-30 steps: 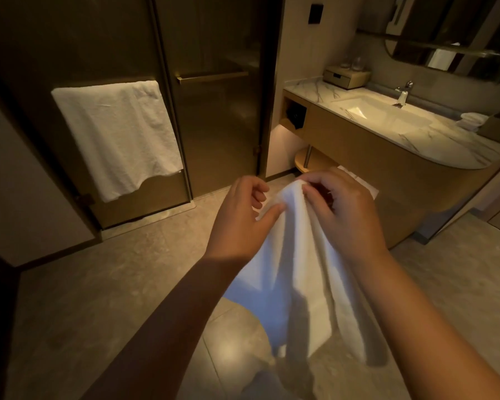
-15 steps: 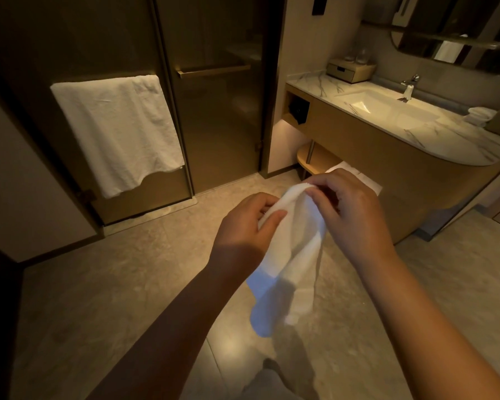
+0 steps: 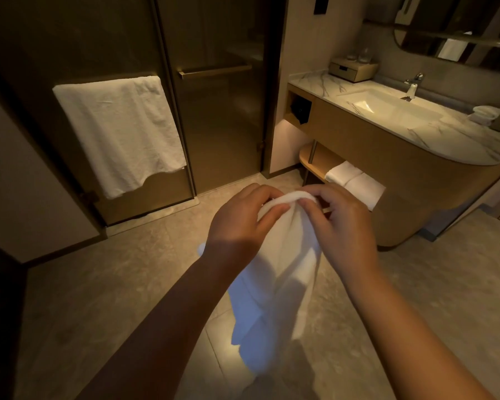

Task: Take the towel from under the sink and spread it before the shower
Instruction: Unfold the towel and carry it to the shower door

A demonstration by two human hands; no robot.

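A white towel (image 3: 274,284) hangs bunched in front of me, above the tiled floor. My left hand (image 3: 240,223) and my right hand (image 3: 341,226) both pinch its top edge, close together. The towel's lower part dangles loose between my forearms. The glass shower door (image 3: 220,105) stands shut ahead, a little to the left. The sink (image 3: 387,108) sits in a marble counter at the right, with a wooden shelf (image 3: 315,163) below it.
Folded white towels (image 3: 355,183) lie on the shelf under the sink. A large white towel (image 3: 119,134) hangs on a bar on the left glass panel. A tissue box (image 3: 352,69) and a tap (image 3: 413,85) stand on the counter. Tiled floor (image 3: 127,269) stretches before the shower.
My hands have come closer together on the towel's top edge, and the towel hangs longer than half a second ago. The view has shifted slightly, revealing the folded towels on the shelf.
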